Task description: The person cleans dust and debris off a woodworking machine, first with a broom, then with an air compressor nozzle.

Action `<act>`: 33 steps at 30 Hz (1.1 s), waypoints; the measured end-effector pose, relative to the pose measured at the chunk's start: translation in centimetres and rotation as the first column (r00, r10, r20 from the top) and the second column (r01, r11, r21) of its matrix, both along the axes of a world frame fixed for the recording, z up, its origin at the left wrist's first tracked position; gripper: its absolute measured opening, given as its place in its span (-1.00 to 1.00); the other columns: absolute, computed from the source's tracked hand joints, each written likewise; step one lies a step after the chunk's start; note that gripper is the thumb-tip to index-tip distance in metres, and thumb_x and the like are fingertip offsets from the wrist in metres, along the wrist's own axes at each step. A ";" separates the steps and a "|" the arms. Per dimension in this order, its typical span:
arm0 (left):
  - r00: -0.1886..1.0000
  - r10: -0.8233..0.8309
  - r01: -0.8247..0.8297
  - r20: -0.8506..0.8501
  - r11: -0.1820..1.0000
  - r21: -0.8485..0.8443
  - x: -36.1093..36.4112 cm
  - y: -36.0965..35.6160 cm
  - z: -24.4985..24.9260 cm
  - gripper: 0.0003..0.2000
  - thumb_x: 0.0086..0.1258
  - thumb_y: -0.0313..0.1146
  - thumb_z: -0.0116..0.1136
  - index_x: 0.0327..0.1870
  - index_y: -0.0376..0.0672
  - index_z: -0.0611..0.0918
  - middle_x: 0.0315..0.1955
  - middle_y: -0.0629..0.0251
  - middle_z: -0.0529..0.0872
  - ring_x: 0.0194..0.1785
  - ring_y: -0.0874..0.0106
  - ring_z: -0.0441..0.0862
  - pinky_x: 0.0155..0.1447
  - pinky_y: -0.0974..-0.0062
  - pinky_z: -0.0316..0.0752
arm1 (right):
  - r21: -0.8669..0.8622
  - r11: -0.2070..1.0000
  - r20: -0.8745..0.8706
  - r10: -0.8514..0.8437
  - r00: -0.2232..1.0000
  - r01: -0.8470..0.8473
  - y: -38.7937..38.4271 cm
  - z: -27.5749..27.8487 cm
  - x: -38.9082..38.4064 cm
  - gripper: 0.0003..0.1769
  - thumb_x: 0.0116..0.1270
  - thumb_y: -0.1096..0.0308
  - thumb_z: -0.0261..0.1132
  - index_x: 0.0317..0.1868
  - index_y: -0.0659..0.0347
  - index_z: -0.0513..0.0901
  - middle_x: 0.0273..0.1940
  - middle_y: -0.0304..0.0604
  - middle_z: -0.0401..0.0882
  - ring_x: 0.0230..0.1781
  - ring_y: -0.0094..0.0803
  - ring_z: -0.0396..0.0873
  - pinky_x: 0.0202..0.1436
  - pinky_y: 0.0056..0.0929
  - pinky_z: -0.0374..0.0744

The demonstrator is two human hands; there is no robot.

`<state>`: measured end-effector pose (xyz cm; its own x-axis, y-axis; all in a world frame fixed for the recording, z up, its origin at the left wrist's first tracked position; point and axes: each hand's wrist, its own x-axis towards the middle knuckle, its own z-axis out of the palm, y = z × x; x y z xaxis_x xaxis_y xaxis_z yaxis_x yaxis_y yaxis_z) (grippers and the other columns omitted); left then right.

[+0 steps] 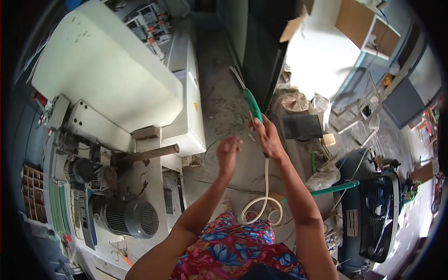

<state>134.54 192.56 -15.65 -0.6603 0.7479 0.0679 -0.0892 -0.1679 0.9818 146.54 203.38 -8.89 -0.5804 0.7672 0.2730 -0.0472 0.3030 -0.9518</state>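
Observation:
A green-handled tool with thin metal prongs at its tip points up and to the left. My right hand is closed around the lower end of its handle. From below that hand a cream-coloured cable hangs down and coils near my legs. To the left of the tool, my left hand is raised with its fingers curled in, apart from the tool. Whether anything small sits between those fingers cannot be made out.
Large white machine housing at left, with a grey motor and protruding metal bar below. A dark panel stands ahead. At right are plastic bags, a black box, a green tube and a compressor.

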 end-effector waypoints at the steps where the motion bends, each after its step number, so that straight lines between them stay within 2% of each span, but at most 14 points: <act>1: 0.998 0.054 -0.054 -0.014 0.998 -0.010 -1.9 -0.6 1.1 -0.85 0.35 -0.39 0.10 -0.13 -0.21 0.58 -0.18 0.26 0.63 -0.22 0.51 0.61 -0.29 0.61 0.48 | 0.040 0.999 0.047 0.007 0.999 -0.009 0.4 0.8 -2.6 -0.59 0.43 0.09 -0.04 -0.19 0.34 0.48 -0.39 -0.13 0.48 -0.39 -0.41 0.41 -0.26 -0.40 0.41; 2: 0.996 0.086 -0.086 0.005 0.995 0.051 -3.6 -1.3 1.7 -0.86 0.36 -0.39 0.09 -0.13 -0.20 0.58 -0.18 0.26 0.63 -0.22 0.51 0.62 -0.29 0.60 0.48 | 0.080 0.997 0.095 0.013 0.995 -0.021 0.3 1.1 -4.7 -0.57 0.43 0.07 -0.04 -0.23 0.32 0.48 -0.42 -0.19 0.47 -0.43 -0.46 0.38 -0.32 -0.41 0.40; 4: 0.988 0.144 -0.150 0.049 0.973 0.175 -6.4 -2.6 2.6 -0.86 0.37 -0.40 0.07 -0.14 -0.20 0.59 -0.19 0.25 0.63 -0.23 0.50 0.62 -0.30 0.59 0.48 | 0.329 0.944 0.094 -0.041 0.995 0.008 1.0 -2.5 -8.4 -0.55 0.41 0.04 -0.02 -0.34 0.33 0.47 -0.52 -0.19 0.45 -0.53 -0.44 0.39 -0.40 -0.37 0.40; 5: 0.985 0.165 -0.172 0.053 0.964 0.201 -7.2 -3.5 2.5 -0.86 0.38 -0.36 0.07 -0.17 -0.18 0.59 -0.31 0.27 0.66 -0.27 0.50 0.62 -0.32 0.60 0.47 | 0.446 0.895 0.086 -0.069 0.994 0.024 1.7 -4.7 -9.9 -0.54 0.40 0.03 -0.01 -0.39 0.33 0.46 -0.56 -0.19 0.45 -0.57 -0.43 0.40 -0.44 -0.35 0.40; 8: 0.981 0.190 -0.189 0.042 0.982 -0.027 -8.0 -7.0 2.9 -0.86 0.38 -0.34 0.07 -0.20 -0.20 0.60 -0.40 0.29 0.66 -0.33 0.52 0.60 -0.34 0.62 0.45 | 0.021 0.982 0.312 -0.183 0.932 0.186 1.4 -10.8 -11.4 -0.49 0.35 0.01 0.06 -0.53 0.34 0.46 -0.65 -0.21 0.45 -0.62 -0.42 0.45 -0.51 -0.32 0.39; 9: 0.977 0.184 -0.188 0.106 0.982 0.029 -8.2 -7.8 1.6 -0.87 0.37 -0.37 0.05 -0.23 -0.21 0.59 -0.40 0.29 0.66 -0.37 0.55 0.59 -0.34 0.64 0.43 | -0.030 0.987 0.396 -0.133 0.909 0.158 0.6 -10.7 -10.8 -0.49 0.33 0.01 0.08 -0.55 0.33 0.46 -0.65 -0.20 0.45 -0.61 -0.42 0.46 -0.52 -0.33 0.39; 11: 0.972 0.168 -0.162 0.162 0.986 -0.046 -8.3 -9.5 0.1 -0.88 0.36 -0.41 0.02 -0.23 -0.23 0.59 -0.41 0.28 0.66 -0.36 0.55 0.59 -0.34 0.64 0.42 | -0.150 0.982 0.553 -0.012 0.833 0.114 -1.6 -10.5 -9.2 -0.48 0.31 0.00 0.12 -0.60 0.32 0.45 -0.66 -0.19 0.47 -0.60 -0.42 0.49 -0.53 -0.34 0.39; 14: 0.961 0.147 -0.124 0.233 0.986 -0.112 -8.2 -11.4 -2.2 -0.88 0.35 -0.45 0.00 -0.22 -0.23 0.58 -0.41 0.29 0.65 -0.33 0.54 0.60 -0.33 0.63 0.42 | -0.255 0.965 0.637 0.125 0.761 0.054 -4.4 -13.8 -7.8 -0.51 0.30 0.02 0.14 -0.55 0.33 0.50 -0.61 -0.15 0.53 -0.59 -0.43 0.52 -0.54 -0.36 0.41; 18: 0.964 0.136 -0.111 0.231 0.987 -0.117 -6.7 -13.0 -4.8 -0.87 0.35 -0.40 0.00 -0.22 -0.19 0.59 -0.37 0.32 0.67 -0.40 0.60 0.57 -0.37 0.67 0.37 | -0.265 0.957 0.601 0.067 0.797 0.120 -9.6 -19.2 -5.1 -0.53 0.29 0.01 0.14 -0.45 0.34 0.54 -0.59 -0.12 0.54 -0.55 -0.39 0.55 -0.48 -0.33 0.46; 20: 0.957 0.150 -0.111 0.249 0.980 -0.164 -5.8 -13.9 -6.0 -0.87 0.35 -0.41 0.00 -0.22 -0.21 0.58 -0.34 0.31 0.66 -0.33 0.55 0.60 -0.33 0.64 0.42 | -0.277 0.938 0.552 -0.024 0.834 0.211 -12.0 -21.9 -3.4 -0.55 0.29 0.03 0.13 -0.40 0.33 0.57 -0.59 -0.08 0.54 -0.52 -0.33 0.58 -0.41 -0.28 0.48; 23: 0.954 0.148 -0.087 0.259 0.969 -0.231 -4.6 -15.4 -6.9 -0.87 0.37 -0.43 -0.01 -0.21 -0.25 0.58 -0.31 0.29 0.64 -0.24 0.50 0.63 -0.27 0.59 0.48 | -0.078 0.947 0.438 -0.248 0.864 0.311 -15.4 -29.3 0.1 -0.59 0.31 0.06 0.12 -0.39 0.29 0.58 -0.56 -0.14 0.55 -0.51 -0.36 0.55 -0.39 -0.31 0.48; 27: 0.964 0.166 -0.086 0.207 0.934 -0.346 -3.5 -17.6 -9.8 -0.87 0.37 -0.43 -0.02 -0.21 -0.27 0.57 -0.32 0.29 0.63 -0.23 0.50 0.63 -0.25 0.58 0.50 | -0.574 0.645 0.402 -0.316 0.860 0.505 -19.1 -32.9 3.5 -0.55 0.36 0.04 0.05 -0.41 0.29 0.57 -0.54 -0.21 0.56 -0.52 -0.41 0.51 -0.38 -0.37 0.48; 29: 0.972 0.175 -0.103 0.155 0.915 -0.389 -2.8 -18.0 -11.5 -0.86 0.39 -0.41 -0.02 -0.21 -0.25 0.57 -0.34 0.32 0.63 -0.25 0.52 0.63 -0.29 0.60 0.49 | -0.685 0.483 0.458 -0.296 0.838 0.545 -19.7 -33.1 4.8 -0.53 0.39 0.03 0.01 -0.42 0.29 0.57 -0.55 -0.23 0.56 -0.52 -0.44 0.51 -0.42 -0.40 0.49; 33: 0.982 0.154 -0.082 0.112 0.874 -0.479 -0.5 -17.8 -12.7 -0.87 0.38 -0.44 -0.03 -0.23 -0.26 0.57 -0.40 0.33 0.64 -0.29 0.53 0.64 -0.31 0.61 0.49 | -0.700 0.431 0.492 -0.287 0.822 0.569 -19.0 -37.4 7.7 -0.49 0.40 -0.03 -0.02 -0.44 0.27 0.53 -0.61 -0.22 0.53 -0.57 -0.46 0.51 -0.53 -0.46 0.50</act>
<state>134.04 174.76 -28.37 -0.7214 0.5835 -0.3731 -0.2425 0.2917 0.9252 154.24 184.35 -46.26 -0.0436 0.7307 -0.6813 0.1444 -0.6702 -0.7280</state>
